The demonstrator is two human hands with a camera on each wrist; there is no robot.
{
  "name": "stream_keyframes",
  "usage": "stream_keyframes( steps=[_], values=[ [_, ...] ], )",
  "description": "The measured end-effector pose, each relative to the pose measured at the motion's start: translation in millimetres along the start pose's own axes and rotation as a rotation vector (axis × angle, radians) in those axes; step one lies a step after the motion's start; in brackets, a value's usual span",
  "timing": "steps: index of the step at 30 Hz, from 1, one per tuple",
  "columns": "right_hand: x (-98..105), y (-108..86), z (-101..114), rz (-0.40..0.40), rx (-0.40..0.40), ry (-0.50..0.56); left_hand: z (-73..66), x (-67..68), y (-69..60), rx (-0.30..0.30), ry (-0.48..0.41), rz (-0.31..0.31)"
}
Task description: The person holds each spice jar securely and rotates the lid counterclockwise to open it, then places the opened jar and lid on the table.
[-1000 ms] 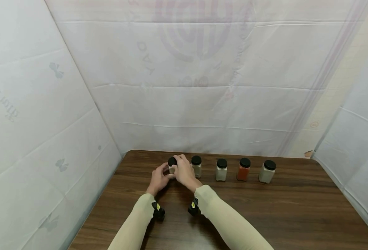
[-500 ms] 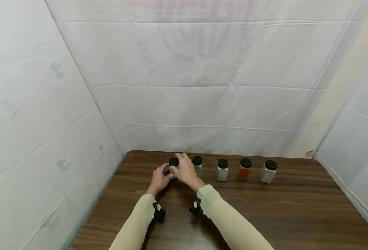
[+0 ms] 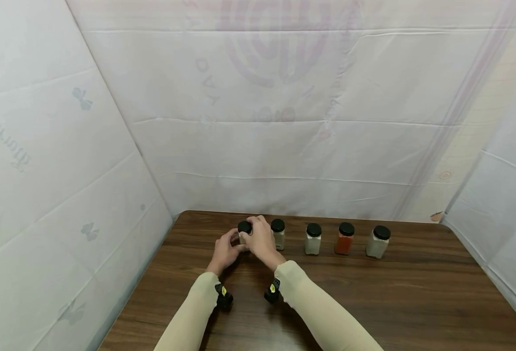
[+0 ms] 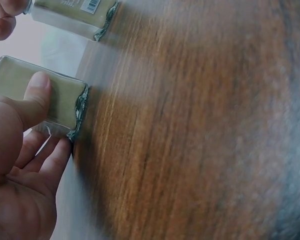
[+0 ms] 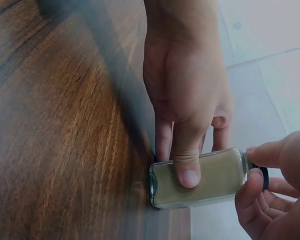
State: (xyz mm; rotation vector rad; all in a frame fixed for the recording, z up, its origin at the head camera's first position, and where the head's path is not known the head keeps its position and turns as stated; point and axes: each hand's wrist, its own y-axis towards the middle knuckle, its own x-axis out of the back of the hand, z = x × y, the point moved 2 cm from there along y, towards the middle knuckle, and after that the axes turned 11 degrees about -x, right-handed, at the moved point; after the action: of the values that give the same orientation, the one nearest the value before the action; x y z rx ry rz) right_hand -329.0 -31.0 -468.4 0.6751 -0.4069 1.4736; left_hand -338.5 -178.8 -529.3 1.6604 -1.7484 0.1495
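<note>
Gripping the lower-centre jar (image 5: 217, 175), my left hand (image 3: 225, 249) should brace it while my right hand (image 3: 261, 241) pinches the lid (image 3: 244, 226).

Your table (image 3: 398, 292) is kinda dark brown wood grain with rounded back corners, and toward the far edge you've got, all black-lidded and loosely lined up, a tan jar (image 5: 215, 175), second tan jar (image 3: 278, 240), pale jar (image 3: 312, 244), red-orange jar (image 3: 343, 243) and greyish jar (image 3: 375, 246).

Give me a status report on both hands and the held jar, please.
Left hand grips jar. Right hand grips its lid. Jar upright, apparently on table. Neighbouring jar beside right hand.
</note>
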Motion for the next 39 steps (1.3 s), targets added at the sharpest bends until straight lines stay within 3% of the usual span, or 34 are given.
stream_keyframes(
  steps=[13, 28, 33, 39],
  values=[
    [5.5, 2.0, 1.1, 0.124, 0.043, -0.012, -0.9, 1.4, 0.6, 0.013, 0.022, 0.004],
    [4.1, -0.3, -0.1, -0.050, -0.057, 0.003, -2.6, 1.9, -2.2, 0.026, 0.030, 0.020],
    [3.2, -0.6, -0.3, -0.045, -0.063, 0.012, -1.0, 1.2, -2.6, 0.018, 0.029, 0.020],
    [1.1, -0.6, 0.7, 0.017, -0.049, 0.004, 1.1, 1.7, -1.8, 0.012, 0.026, 0.008]
  ],
)
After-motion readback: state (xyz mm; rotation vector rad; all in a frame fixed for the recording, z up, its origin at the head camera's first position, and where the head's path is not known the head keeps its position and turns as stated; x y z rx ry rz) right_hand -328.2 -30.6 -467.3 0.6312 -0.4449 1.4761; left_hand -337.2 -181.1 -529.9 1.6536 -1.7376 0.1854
